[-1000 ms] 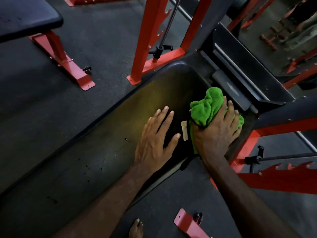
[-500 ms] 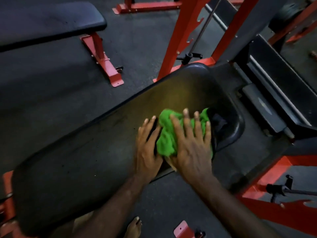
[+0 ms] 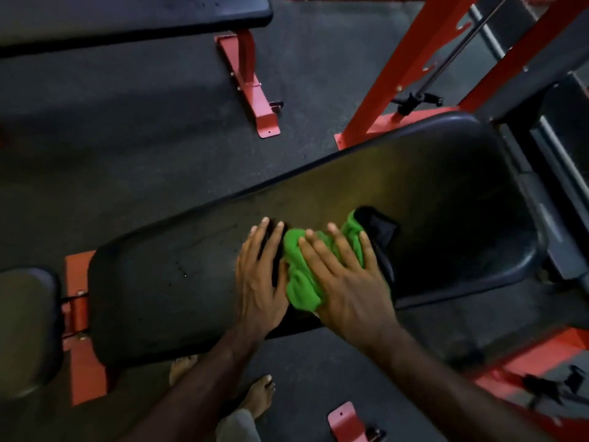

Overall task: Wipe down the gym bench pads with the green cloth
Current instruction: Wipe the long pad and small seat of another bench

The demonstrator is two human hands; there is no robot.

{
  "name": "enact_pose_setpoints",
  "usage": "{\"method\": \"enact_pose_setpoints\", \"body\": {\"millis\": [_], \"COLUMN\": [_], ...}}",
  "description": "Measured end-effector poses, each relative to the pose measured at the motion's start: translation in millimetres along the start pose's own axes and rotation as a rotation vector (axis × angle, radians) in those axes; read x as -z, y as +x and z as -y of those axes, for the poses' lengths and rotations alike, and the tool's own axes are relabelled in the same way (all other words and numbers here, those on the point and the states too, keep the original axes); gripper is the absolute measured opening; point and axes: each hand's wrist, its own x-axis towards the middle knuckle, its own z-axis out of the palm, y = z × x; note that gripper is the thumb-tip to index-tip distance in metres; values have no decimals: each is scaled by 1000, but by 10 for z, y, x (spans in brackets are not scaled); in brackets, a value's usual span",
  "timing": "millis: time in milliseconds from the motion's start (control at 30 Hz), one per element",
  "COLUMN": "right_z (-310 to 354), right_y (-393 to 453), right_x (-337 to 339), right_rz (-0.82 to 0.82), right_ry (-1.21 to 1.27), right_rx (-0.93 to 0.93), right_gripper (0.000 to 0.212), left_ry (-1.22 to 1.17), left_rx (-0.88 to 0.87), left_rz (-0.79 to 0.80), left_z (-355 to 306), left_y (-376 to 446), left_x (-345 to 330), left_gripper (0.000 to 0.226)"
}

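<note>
Head view:
Cloth: a crumpled bright green cloth [image 3: 302,275] is pressed onto the long black padded bench pad [image 3: 178,275], near its front edge.
Right hand [image 3: 347,288]: laid on the cloth, fingers spread.
Left hand [image 3: 259,279]: laid flat on the pad beside the cloth, nothing held.

A cloth [image 3: 301,282] lies bunched near the front edge of a long bench pad [image 3: 430,193], under the right hand [image 3: 347,288]; the left hand [image 3: 259,282] rests flat on the pad just to its left. A seat pad [image 3: 25,330] sits beyond the pad's left end, a second bench [image 3: 127,17] behind, a rack upright [image 3: 398,74] behind the right end.
</note>
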Motion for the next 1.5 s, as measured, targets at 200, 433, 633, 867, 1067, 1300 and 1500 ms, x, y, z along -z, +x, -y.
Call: {"method": "enact_pose_setpoints", "body": {"millis": [200, 433, 633, 867, 1067, 1300, 1500], "right_z": [-503, 49, -166, -51, -37, -34, -160], "right_y": [541, -14, 938, 151, 1030, 308, 1080], "right_x": [206, -36, 112, -35, 21, -60, 33], "right_rz": [-81, 88, -43, 127, -34, 36, -99], "right_ry": [-23, -32, 0, -103, -26, -77, -40], "right_rx": [-394, 147, -385, 235, -355, 130, -437], "right_gripper": [103, 108, 104, 107, 102, 103, 109], "left_ry": [32, 56, 52, 57, 62, 34, 73], "left_rx": [88, 110, 125, 80, 105, 128, 121], "left_rz": [3, 30, 55, 119, 108, 28, 72], "left_z": [284, 549, 564, 635, 615, 529, 566], "left_y": [-24, -145, -174, -136, -132, -12, -86], "left_x": [230, 317, 283, 378, 380, 378, 258], "left_gripper": [56, 60, 61, 62, 60, 57, 59]}}
